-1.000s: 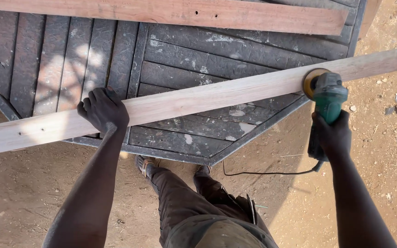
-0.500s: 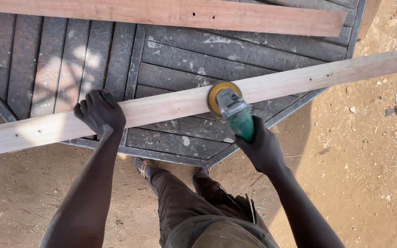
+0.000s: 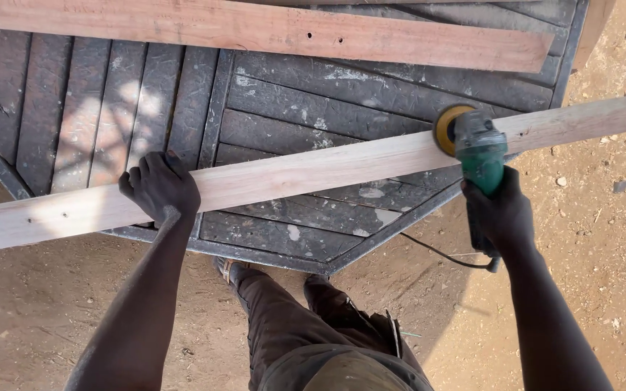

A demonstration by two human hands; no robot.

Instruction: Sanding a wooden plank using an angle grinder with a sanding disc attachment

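A long pale wooden plank (image 3: pixel 306 170) lies slantwise across a dark slatted octagonal table (image 3: pixel 284 108). My left hand (image 3: pixel 159 187) presses down on the plank near its left part. My right hand (image 3: pixel 500 210) grips a green angle grinder (image 3: pixel 478 148) by its body. The grinder's yellowish sanding disc (image 3: pixel 445 129) rests on the plank right of its middle. A black cord (image 3: pixel 440 255) trails from the grinder's rear.
A reddish board (image 3: pixel 269 30) lies along the table's far side. My legs and a sandalled foot (image 3: pixel 230 271) stand on sandy ground (image 3: pixel 603 217) below the table's near edge. Small stones dot the ground at right.
The grinder slid left along the plank to near the middle, then back right. My left hand stayed pressed on the plank.
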